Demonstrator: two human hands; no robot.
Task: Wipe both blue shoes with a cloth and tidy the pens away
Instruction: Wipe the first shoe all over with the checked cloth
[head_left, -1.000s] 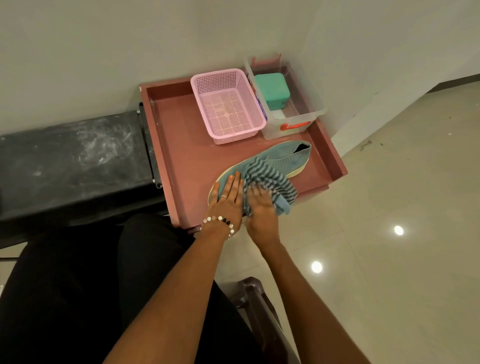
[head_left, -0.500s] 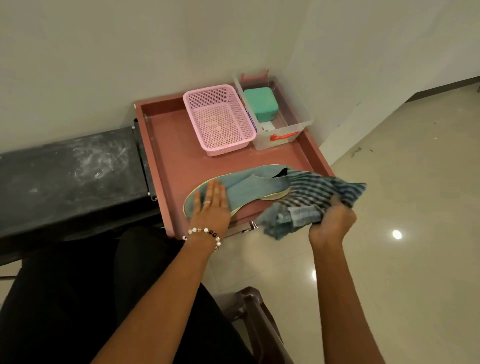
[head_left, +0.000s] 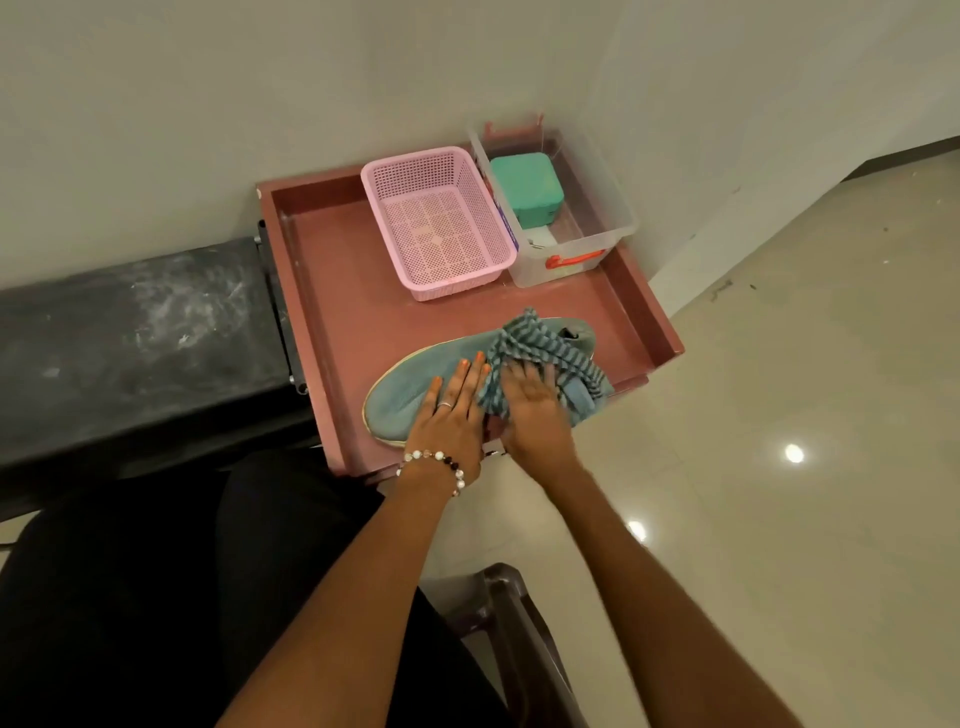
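One blue knit shoe (head_left: 410, 395) with a pale sole lies on its side at the front of the reddish tray (head_left: 332, 291), toe to the left. My left hand (head_left: 452, 410) rests flat on the shoe's middle, fingers straight. My right hand (head_left: 535, 410) presses a blue striped cloth (head_left: 540, 340) onto the shoe's heel half, fingers spread over the fabric. The cloth is bunched over the shoe's opening and hangs over the tray's front edge. I see only this one shoe and no pens.
A pink mesh basket (head_left: 436, 223) stands at the back of the tray, with a clear plastic box (head_left: 571, 260) holding a green case (head_left: 527, 189) to its right. A black bench (head_left: 130, 338) adjoins on the left. A dark chair (head_left: 519, 613) and tiled floor lie below.
My right hand had swung the cloth out to the right, off the tray. It is now back on the shoe with the cloth under it. My left hand stayed on the shoe.
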